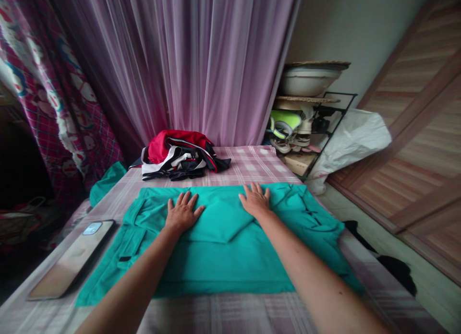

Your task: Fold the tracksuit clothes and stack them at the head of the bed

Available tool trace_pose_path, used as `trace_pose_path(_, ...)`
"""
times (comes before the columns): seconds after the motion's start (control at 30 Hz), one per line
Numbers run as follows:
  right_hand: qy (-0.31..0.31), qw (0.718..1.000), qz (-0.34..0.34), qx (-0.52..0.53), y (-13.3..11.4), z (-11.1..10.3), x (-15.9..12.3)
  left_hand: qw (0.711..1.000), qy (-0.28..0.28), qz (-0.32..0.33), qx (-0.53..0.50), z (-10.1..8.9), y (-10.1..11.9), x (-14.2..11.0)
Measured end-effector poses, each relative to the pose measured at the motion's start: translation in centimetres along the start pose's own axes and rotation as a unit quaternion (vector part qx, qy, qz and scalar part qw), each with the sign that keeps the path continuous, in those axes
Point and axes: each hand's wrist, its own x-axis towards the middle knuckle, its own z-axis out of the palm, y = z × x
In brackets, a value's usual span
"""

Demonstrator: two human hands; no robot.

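A teal green garment lies spread flat on the checked pink bedsheet, with a folded flap across its upper middle. My left hand rests flat on the left part of that flap, fingers spread. My right hand lies flat on the flap's right end, fingers stretched out. Neither hand holds anything.
A phone lies face up at the garment's left. A pile of red, white and black clothes sits behind it. Another teal cloth hangs at the left edge. Pink curtains hang behind; a shoe rack and white bag stand right.
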Motion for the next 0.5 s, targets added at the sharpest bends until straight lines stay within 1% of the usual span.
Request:
trace_pose_path(0.07,0.013,0.999,-0.039,0.019,-2.3,-0.2,-0.5,1.000,0.002,-0.001,0.000,0.1,0.0,0.0)
trace_pose_path(0.1,0.006,0.997,-0.066,0.028,-3.4,-0.1,-0.8,1.000,0.002,-0.002,0.000,0.1,0.0,0.0)
trace_pose_path(0.2,-0.051,0.989,-0.134,0.045,-5.9,0.5,-1.5,1.000,0.001,-0.008,0.000,0.0,0.1,0.0)
trace_pose_path(0.27,-0.077,0.985,-0.145,0.046,-6.3,1.0,-1.7,1.000,-0.003,-0.009,-0.003,-0.1,0.1,0.0)
trace_pose_path(0.3,-0.080,0.985,-0.143,0.047,-6.2,1.1,-1.6,1.000,-0.005,-0.008,-0.005,-0.2,0.1,-0.1)
trace_pose_path(0.37,-0.076,0.987,-0.133,0.045,-5.0,1.2,-1.2,1.000,-0.004,-0.007,-0.009,-0.2,0.0,-0.1)
trace_pose_path(0.43,-0.070,0.991,-0.109,0.035,-2.9,1.1,-0.7,1.000,0.000,-0.007,-0.012,-0.1,0.0,0.0)
trace_pose_path(0.5,-0.059,0.996,-0.067,0.014,-0.2,1.0,-0.3,1.000,0.003,-0.006,-0.014,-0.1,0.0,0.0)
